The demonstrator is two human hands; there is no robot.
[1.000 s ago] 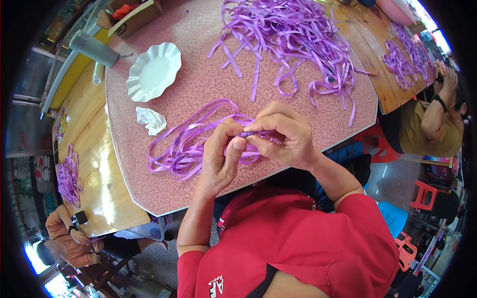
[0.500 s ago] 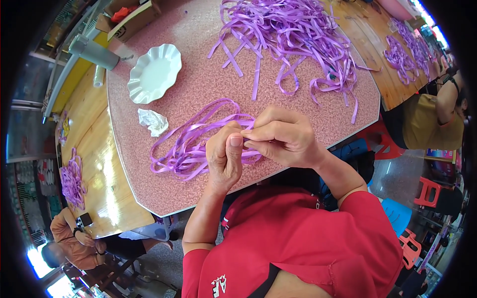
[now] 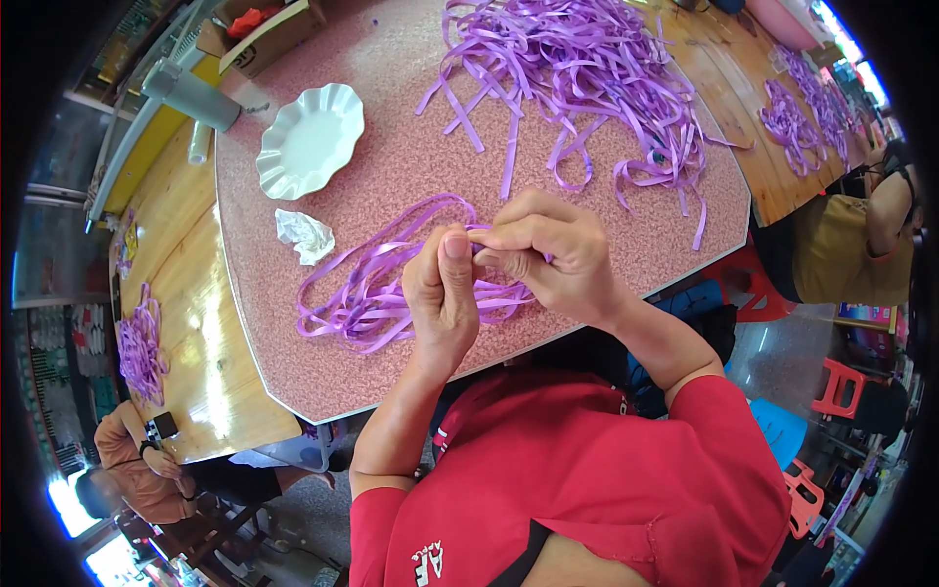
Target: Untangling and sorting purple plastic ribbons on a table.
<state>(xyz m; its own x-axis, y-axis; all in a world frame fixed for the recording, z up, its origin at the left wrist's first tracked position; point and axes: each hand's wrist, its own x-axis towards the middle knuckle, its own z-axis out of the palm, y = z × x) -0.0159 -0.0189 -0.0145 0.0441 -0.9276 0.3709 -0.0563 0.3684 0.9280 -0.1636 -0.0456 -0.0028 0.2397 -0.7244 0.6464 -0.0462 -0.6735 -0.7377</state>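
Several loops of purple ribbon (image 3: 370, 279), narrow, glossy, loosely overlapping

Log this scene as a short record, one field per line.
Left hand: thumb and fingers pinched on ribbon
Right hand: fingertips pinched on it too, against the left thumb; the held part is mostly hidden
Under the hands: purple loops on the pink tabletop
Far side, right: big purple pile
Left of the pile: white wavy-rimmed plate
Between plate and loops: crumpled white wad
Far left: grey-green bottle, cardboard box with something red inside
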